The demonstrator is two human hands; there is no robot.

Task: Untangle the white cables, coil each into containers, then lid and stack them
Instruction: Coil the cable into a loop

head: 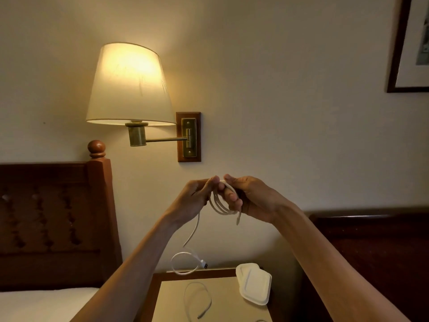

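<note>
stage: mid-task, coiling the first white cable (pixel 221 203); judged from several loops already formed and a long tail not yet wound.
left grip (pixel 197 194): fingers curled, pinching the top of the coil beside the right fingertips.
right grip (pixel 246 196): fingers curled through and round the loops, holding the coil; short plug end hanging just below it.
coiled cable, place: raised in front of the wall, well above the worktop (pixel 222 296), between both hands.
tail: drops from under the left hand, curls into one loose loop, ends in a usb plug (pixel 203 263) hanging just above the worktop's far edge.
untangling: looks done, since the second white cable (pixel 197 298) lies apart on the worktop in a loose open arc, touching nothing else in view.
containers (pixel 254 284): white, shallow, rounded-rectangle pieces stacked at the worktop's right side; cannot tell which are lids and which are bases, nor how many.
in containers so far: nothing visible.
left to do: wind in the hanging tail, place the coil in a container, coil and place the second cable, lid both, stack.
possible third cable: a faint curve at the bottom edge, too cut off to tell.
surroundings: lit wall lamp (pixel 128 84), wooden headboard (pixel 46 217) at left.
</note>
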